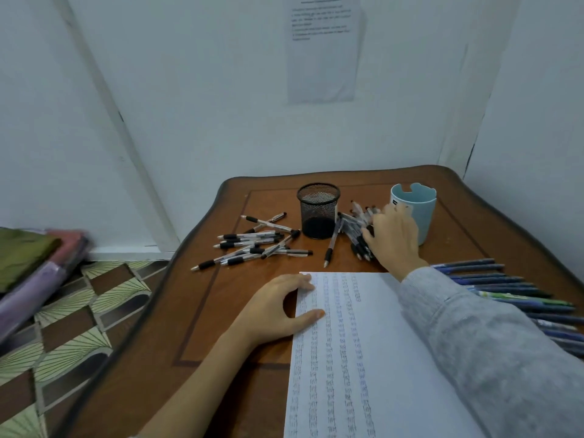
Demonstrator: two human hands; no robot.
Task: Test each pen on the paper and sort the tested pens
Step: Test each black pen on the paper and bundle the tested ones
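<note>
1 paper sheet [363, 358], 1 mesh holder [318, 211], 1 blue cup [425, 213], 3 pen groups [252, 245]

Left grip [278, 306] flat, right grip [393, 238] outstretched, palm down

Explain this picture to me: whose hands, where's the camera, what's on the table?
No machine here: a person works bare-handed, and the single picture comes from a camera on their head, looking down. The left hand presses flat on the paper, covered in rows of test scribbles, on a wooden table. The right hand reaches onto a pile of black pens between a black mesh cup and a light blue cup; whether it grips one is hidden. Another loose pile lies left of the mesh cup; blue pens lie in a row at the right.
</note>
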